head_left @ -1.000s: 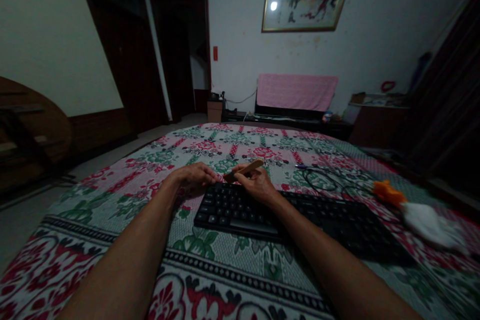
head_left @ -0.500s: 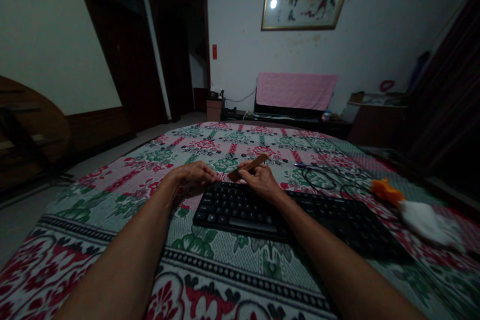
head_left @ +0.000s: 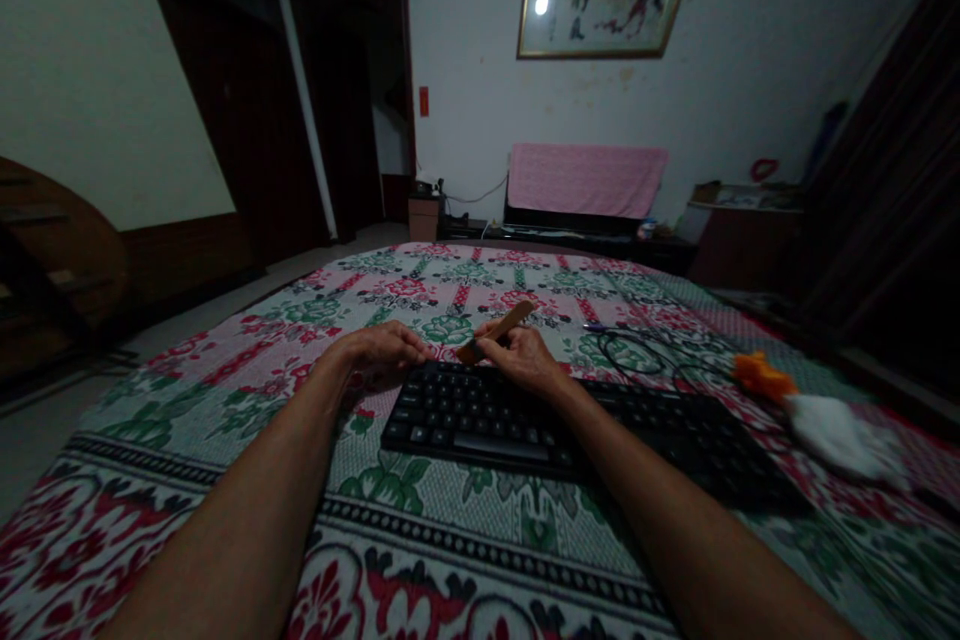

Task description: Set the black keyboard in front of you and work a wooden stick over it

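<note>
A black computer keyboard [head_left: 480, 420] lies flat on the flowered bedspread, partly covered by my right forearm. My left hand [head_left: 390, 345] is closed at its far left corner, fingertips pressed together against the edge. Above the top row of keys, my right hand [head_left: 521, 355] grips a small brush [head_left: 514, 317] with a flat wooden handle. The handle slants up to the right. Its brown bristle end points down to the left, close to the keyboard's back edge and a short way from my left fingertips.
Behind the keyboard on the right lies a black cable [head_left: 634, 355]. An orange cloth-like thing [head_left: 763, 376] and a white, soft-looking thing [head_left: 844, 435] rest to its right. A pink cloth [head_left: 589, 180] hangs over a dark piece by the far wall.
The brush has shifted very slightly in my right hand's grip area, staying near the back edge. My left hand keeps its place at the corner. The whole view has moved a little.
</note>
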Motion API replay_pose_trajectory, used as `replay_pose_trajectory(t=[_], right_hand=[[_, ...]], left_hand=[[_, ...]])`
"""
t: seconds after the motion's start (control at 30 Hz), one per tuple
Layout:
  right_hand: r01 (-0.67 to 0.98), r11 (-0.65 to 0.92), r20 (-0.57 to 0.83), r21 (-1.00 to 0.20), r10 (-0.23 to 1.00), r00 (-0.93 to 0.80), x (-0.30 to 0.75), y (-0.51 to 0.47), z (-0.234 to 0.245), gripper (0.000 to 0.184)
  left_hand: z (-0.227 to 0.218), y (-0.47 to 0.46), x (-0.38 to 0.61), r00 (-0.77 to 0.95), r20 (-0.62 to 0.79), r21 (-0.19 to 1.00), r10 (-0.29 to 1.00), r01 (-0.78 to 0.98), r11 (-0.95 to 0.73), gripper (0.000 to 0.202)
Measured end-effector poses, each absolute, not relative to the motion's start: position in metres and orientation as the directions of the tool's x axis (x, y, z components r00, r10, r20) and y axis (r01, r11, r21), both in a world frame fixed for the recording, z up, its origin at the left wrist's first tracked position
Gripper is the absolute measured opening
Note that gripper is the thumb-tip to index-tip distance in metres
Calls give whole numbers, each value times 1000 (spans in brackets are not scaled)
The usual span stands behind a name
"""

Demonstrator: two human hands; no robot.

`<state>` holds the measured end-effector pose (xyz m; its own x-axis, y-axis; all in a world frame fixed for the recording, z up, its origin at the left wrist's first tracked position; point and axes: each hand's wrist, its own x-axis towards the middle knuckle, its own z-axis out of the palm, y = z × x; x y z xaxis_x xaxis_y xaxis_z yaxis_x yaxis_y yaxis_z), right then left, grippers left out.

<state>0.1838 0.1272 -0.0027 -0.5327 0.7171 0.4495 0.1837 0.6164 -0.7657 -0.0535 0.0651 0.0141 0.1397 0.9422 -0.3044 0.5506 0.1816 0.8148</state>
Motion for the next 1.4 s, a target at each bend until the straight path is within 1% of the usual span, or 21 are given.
replay_pose_trajectory(t=[0.07,0.27,0.33,0.43,0.53,0.63,0.77,0.87,0.93,1.0,1.03,1.1,1.17,1.27,1.4], right_hand=[[173,646,461,-743,682,-568,180,123,-3,17],[294,679,419,-673,677,-605,187,125,3,17],[349,660,383,-666,703,-600,192,130,4,17],[405,600,386,-690,778,-496,195,134,1,17],[358,596,431,-719,786,-444,193,133,-1,18],[315,617,428,-722,755,-497,190,128,1,17],[335,644,401,-688,722,-565,196,129,5,13],[364,628,369,-688,735,-570,208,136,2,12],[345,572,362,-744,780,-511,215,139,-2,13],[264,498,352,-826,821,-450,219,139,-6,19],[211,472,349,-856,829,-437,220,138,-8,22],[137,459,355,-878,816,-457,218,135,-11,25],[124,490,375,-863,784,-494,215,131,-12,24],[161,541,396,-826,758,-517,213,128,-9,20],[292,626,421,-723,735,-532,221,132,-2,18]], left_hand=[[14,65,-54,143,-307,816,941,549,183,29],[15,64,-53,130,-309,814,942,549,191,31],[15,64,-52,123,-312,816,942,543,199,32],[14,65,-54,118,-310,815,943,544,199,34],[12,67,-55,112,-302,807,947,559,191,36],[12,68,-56,117,-300,798,947,575,182,34],[13,67,-55,133,-299,792,945,586,168,30],[12,67,-55,118,-297,789,947,590,174,29],[11,68,-56,101,-300,787,949,589,186,29],[10,69,-57,97,-297,785,950,590,186,28],[10,69,-58,100,-296,787,950,589,183,28],[9,69,-58,111,-294,797,949,577,179,28],[10,68,-58,122,-304,803,945,566,185,29],[13,66,-55,123,-328,791,937,578,201,29],[15,64,-53,96,-304,784,948,591,192,28]])
